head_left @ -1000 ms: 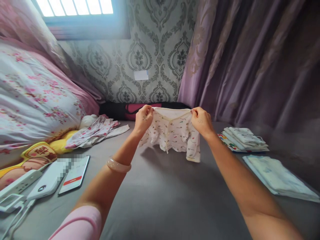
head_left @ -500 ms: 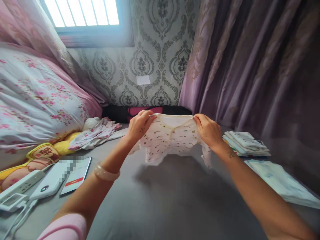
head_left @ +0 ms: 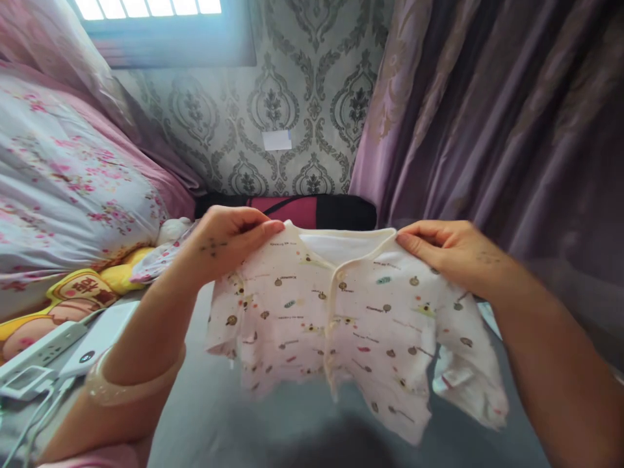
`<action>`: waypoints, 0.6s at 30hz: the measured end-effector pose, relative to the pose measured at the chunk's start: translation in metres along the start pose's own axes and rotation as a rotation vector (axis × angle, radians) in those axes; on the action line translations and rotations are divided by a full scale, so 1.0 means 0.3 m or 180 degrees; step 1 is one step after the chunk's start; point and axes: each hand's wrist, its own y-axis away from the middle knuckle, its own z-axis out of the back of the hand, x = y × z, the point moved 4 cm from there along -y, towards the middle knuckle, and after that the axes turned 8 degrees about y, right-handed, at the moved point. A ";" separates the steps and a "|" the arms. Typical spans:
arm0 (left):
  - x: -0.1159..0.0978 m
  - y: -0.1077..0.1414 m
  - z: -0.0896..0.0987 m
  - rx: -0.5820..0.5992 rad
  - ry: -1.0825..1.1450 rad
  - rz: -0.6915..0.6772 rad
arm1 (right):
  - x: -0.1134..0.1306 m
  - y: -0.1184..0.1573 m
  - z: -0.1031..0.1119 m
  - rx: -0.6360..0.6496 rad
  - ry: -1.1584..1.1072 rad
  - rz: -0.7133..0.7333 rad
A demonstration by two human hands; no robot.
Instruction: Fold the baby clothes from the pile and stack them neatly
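A small white baby shirt (head_left: 312,305) with a printed pattern and cream neckline trim hangs spread between my two hands, its front facing me. My left hand (head_left: 238,237) pinches the shirt's left shoulder by the collar, thumb on top. On the other side my right hand (head_left: 439,247) pinches the right shoulder in the same way. The lower hem and sleeves hang loose above the grey bed sheet (head_left: 195,422). A pale bangle (head_left: 131,383) circles my left wrist.
At the left lie a power strip (head_left: 43,348), a white device (head_left: 97,338) with cables, and a yellow cartoon cushion (head_left: 73,296). Floral bedding (head_left: 82,175) rises behind them. A black and magenta roll (head_left: 292,211) lies along the wall; purple curtains (head_left: 453,130) hang at right.
The shirt has come nearer to me and looks larger, its front now stretched wider. Both hands moved closer and farther apart. My arms now cover the phone and most of the folded cloths.
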 end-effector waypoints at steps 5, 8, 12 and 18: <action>0.292 -0.049 -0.248 0.1307 0.0008 0.0370 | -0.201 -0.089 -0.219 0.0872 0.0131 -0.0093; 0.496 -0.045 -0.411 0.1459 0.0067 0.0588 | -0.351 -0.130 -0.357 0.0896 0.0577 -0.0319; 0.662 -0.035 -0.573 0.1289 -0.0292 0.0634 | -0.482 -0.160 -0.494 0.0923 0.1390 -0.0348; 0.741 -0.040 -0.664 0.1169 -0.0364 0.0698 | -0.540 -0.179 -0.577 0.0984 0.1983 -0.0423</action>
